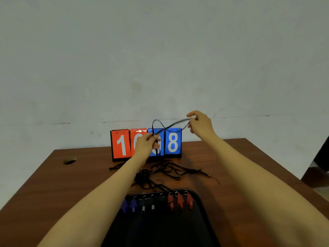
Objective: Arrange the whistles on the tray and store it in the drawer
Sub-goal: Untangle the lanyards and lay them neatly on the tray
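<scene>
Whistles [161,202] lie in a row on black tray [199,220], below both hands; cords [165,171] trail onto surface [53,184]. We see a black lanyard [170,124] stretched btwn hands: left hand [146,144] pinches one end, right hand [200,124] pinches the other. Scoreboard [122,143] just behind left hand.

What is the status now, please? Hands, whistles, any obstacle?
Left hand and right hand both pinching one black lanyard, raised. Whistles lined up on tray. Loose cords tangled behind tray.
</scene>
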Action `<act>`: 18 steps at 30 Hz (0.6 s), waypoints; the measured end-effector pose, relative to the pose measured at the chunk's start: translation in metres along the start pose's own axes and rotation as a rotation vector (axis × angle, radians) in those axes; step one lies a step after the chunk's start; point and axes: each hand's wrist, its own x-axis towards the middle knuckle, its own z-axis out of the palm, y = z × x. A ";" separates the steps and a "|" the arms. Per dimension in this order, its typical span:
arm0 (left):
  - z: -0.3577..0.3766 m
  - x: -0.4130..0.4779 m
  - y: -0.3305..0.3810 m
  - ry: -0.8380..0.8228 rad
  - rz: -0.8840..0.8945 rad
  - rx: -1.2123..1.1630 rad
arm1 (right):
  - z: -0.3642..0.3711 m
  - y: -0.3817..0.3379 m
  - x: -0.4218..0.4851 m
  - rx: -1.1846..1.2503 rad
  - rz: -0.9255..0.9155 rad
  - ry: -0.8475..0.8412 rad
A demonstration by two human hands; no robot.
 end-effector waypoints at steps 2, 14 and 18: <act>0.004 0.004 0.022 0.064 0.072 -0.160 | 0.006 0.005 -0.007 -0.068 0.075 -0.089; 0.002 -0.005 0.026 -0.108 0.189 0.493 | 0.049 0.005 -0.026 0.018 0.050 -0.467; -0.006 -0.005 0.030 -0.187 0.234 0.590 | 0.052 0.000 -0.027 -0.013 -0.002 -0.458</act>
